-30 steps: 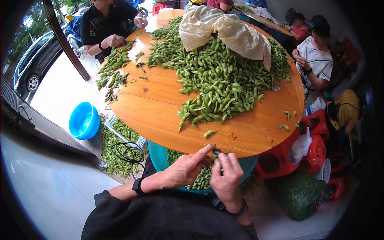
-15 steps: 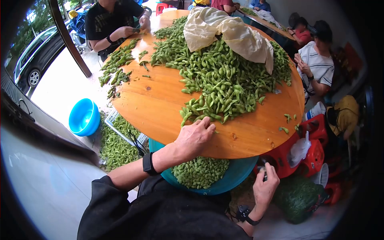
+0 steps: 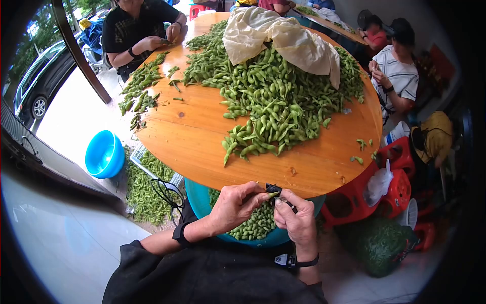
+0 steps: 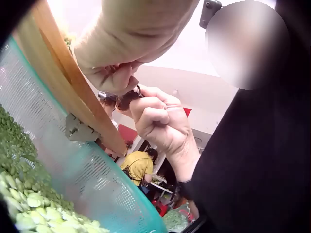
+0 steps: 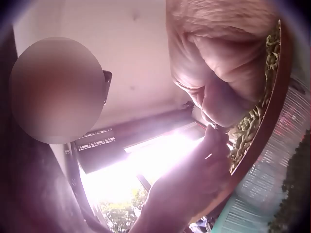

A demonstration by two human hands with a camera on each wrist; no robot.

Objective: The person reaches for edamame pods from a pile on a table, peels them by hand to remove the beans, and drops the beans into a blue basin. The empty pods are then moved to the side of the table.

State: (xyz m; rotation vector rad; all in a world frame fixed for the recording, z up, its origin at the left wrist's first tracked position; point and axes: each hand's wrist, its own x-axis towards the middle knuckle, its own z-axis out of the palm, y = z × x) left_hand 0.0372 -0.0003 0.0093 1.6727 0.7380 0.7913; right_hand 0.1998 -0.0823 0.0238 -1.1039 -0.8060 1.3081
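Both hands meet at the near edge of the round wooden table [image 3: 217,167], above a teal basket [image 3: 195,197] of shelled beans [image 3: 253,225]. My left hand [image 3: 234,205] pinches a green pod [image 3: 274,194] between thumb and fingers. My right hand [image 3: 297,218] has its fingers curled round a small dark tool [image 3: 274,188] that touches the pod. In the left wrist view the right hand [image 4: 163,119] grips the dark tool below the left hand [image 4: 131,39]. A large heap of pods [image 3: 273,101] lies on the table, partly under a cream cloth [image 3: 283,38].
A blue bowl [image 3: 105,154] and a crate [image 3: 157,169] among pods stand on the floor at the left. Red stools [image 3: 400,190] and a green bag [image 3: 377,248] are at the right. One person [image 3: 136,30] sits across the table, another [image 3: 397,71] at its right.
My left hand has come back from the heap's near edge with a pod. My right hand has moved left from beside the basket to meet it. The single pod seen near the edge earlier is gone.
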